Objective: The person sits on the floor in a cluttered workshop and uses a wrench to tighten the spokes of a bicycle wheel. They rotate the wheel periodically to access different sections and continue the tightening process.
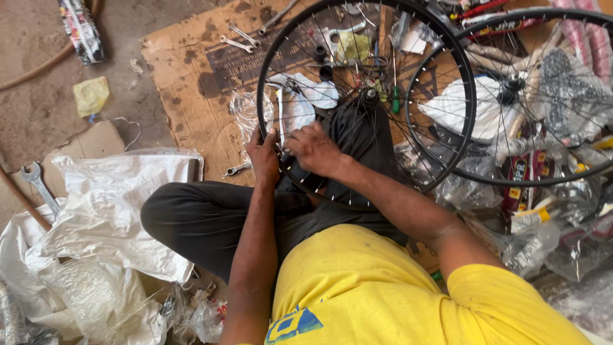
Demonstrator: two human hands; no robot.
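A black spoked bicycle wheel rim (268,70) stands upright on my lap, its hub (370,96) in the middle. My left hand (263,158) grips the rim's lower left edge. My right hand (314,149) reaches through the spokes beside it, fingers pinched on a spoke near the rim. Whether it holds a small tool is hidden by the fingers. I sit cross-legged in dark trousers (204,217) and a yellow shirt (383,294).
A second black wheel (543,96) leans at the right. Brown cardboard (191,70) carries several wrenches (237,43), a green-handled screwdriver (396,96) and white rags. White plastic bags (108,211) and a spanner (37,182) lie at left. Packets and bags crowd the right.
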